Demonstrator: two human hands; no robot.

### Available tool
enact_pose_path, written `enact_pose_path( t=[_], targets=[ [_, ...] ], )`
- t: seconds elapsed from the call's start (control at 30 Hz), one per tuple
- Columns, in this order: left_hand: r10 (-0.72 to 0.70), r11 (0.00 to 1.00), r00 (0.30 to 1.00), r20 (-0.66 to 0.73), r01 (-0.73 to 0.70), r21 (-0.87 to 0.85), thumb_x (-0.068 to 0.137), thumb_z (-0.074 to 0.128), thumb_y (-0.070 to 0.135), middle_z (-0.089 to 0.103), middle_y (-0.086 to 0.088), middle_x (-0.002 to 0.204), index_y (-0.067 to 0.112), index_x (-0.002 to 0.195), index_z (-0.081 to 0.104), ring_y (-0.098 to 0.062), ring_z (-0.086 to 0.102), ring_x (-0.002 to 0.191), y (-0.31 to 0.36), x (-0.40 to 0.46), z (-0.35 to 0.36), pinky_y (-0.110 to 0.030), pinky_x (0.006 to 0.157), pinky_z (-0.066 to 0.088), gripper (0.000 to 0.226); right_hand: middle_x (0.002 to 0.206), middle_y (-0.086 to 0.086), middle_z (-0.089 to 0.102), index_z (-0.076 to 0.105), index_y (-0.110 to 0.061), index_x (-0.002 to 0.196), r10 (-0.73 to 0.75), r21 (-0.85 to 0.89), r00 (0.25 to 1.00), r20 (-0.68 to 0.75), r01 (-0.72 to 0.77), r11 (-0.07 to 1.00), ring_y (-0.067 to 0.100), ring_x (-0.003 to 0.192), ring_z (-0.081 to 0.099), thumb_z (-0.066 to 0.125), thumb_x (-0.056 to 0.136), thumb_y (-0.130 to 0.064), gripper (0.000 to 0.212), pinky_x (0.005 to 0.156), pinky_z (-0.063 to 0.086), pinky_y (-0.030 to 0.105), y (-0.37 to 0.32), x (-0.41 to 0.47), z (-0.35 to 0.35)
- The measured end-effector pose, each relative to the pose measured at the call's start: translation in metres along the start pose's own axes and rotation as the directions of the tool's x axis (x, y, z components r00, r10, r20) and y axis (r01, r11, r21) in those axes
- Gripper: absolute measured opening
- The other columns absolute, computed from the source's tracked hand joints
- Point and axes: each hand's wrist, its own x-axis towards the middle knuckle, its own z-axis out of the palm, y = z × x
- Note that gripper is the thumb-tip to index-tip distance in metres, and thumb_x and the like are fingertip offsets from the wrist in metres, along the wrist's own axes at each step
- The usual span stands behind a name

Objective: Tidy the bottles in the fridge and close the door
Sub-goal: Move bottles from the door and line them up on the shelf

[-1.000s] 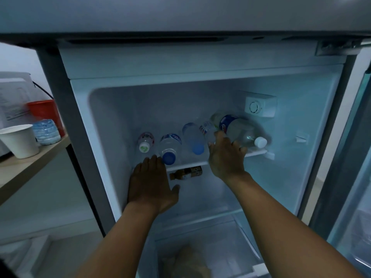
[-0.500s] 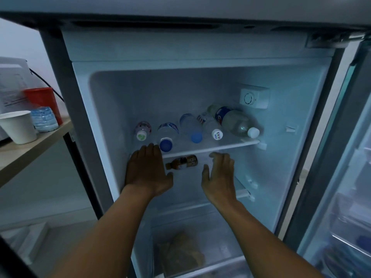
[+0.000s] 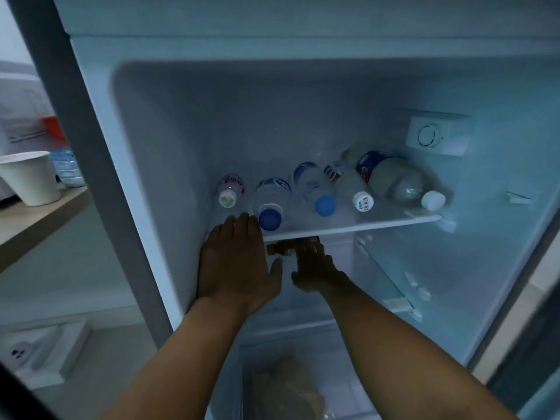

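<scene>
Several clear plastic bottles lie in a row on the fridge's upper shelf (image 3: 378,224), caps toward me: a pink-labelled one (image 3: 228,190), two blue-capped ones (image 3: 269,204) (image 3: 315,189), a small white-capped one (image 3: 353,189) and a large one (image 3: 394,180) angled at the right. Under the shelf lies a small brown bottle (image 3: 277,248). My left hand (image 3: 236,262) rests flat at the shelf's left front edge, fingers spread, holding nothing. My right hand (image 3: 315,268) reaches under the shelf, its fingers over the brown bottle's body and its thumb held apart; the fingertips are hidden.
A thermostat box (image 3: 436,134) sits on the back wall at right. Below is a drawer (image 3: 357,389) with a pale bag (image 3: 288,386). The open door's edge (image 3: 533,344) stands at right. A paper cup (image 3: 30,177) stands on a wooden counter (image 3: 36,222) at left.
My right hand let go of the large bottle, dropped below the shelf and moved in onto the brown bottle. The left hand stayed at the shelf's left edge. The view moved closer.
</scene>
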Motion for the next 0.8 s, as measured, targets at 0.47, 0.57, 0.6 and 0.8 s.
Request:
enact_pose_path(
  t=[0.47,0.57,0.6,0.8],
  targets=[
    [-0.009,0.999,1.0,-0.005,0.009,0.035,0.076,0.051,0.056,0.063,-0.015,0.119,0.001,0.126,0.055,-0.031,0.059,0.111,0.002,0.001,0.004,-0.043,0.097,0.047,0.074,0.138,0.006,0.043,0.041,-0.026,0.14,-0.012,-0.306,0.998,-0.055,-0.005,0.952,0.035,0.129,0.04,0.07,0.074,-0.033,0.073,0.107,0.032,0.049,-0.003,0.034,0.014],
    [-0.012,0.999,1.0,0.001,0.012,0.033,0.077,0.051,0.056,0.062,-0.015,0.12,0.001,0.126,0.055,-0.031,0.058,0.112,0.002,0.001,0.003,-0.042,0.097,0.046,0.074,0.141,0.01,0.042,0.025,-0.021,0.149,-0.025,-0.428,0.998,-0.06,-0.003,0.904,0.038,0.125,0.04,0.068,0.082,-0.032,0.081,0.102,0.035,0.052,0.0,0.021,0.016],
    [-0.008,1.0,1.0,-0.004,0.008,0.03,0.077,0.052,0.056,0.062,-0.015,0.12,0.001,0.126,0.055,-0.031,0.059,0.111,0.002,0.001,0.002,-0.042,0.097,0.046,0.074,0.14,0.011,0.04,0.029,-0.023,0.147,-0.052,-0.457,0.994,-0.096,0.002,0.889,0.039,0.123,0.04,0.066,0.084,-0.029,0.073,0.098,0.038,0.053,-0.001,0.014,0.015],
    [-0.009,1.0,1.0,0.028,0.009,-0.005,0.08,0.053,0.055,0.057,-0.015,0.131,0.002,0.134,0.048,-0.031,0.053,0.121,0.003,-0.001,-0.001,-0.043,0.105,0.04,0.076,0.123,0.004,0.046,0.051,-0.023,0.12,-0.137,-0.279,0.943,-0.303,0.049,0.959,0.032,0.11,0.047,0.061,0.082,-0.022,0.039,0.083,0.047,0.044,0.002,-0.033,0.015]
  ],
)
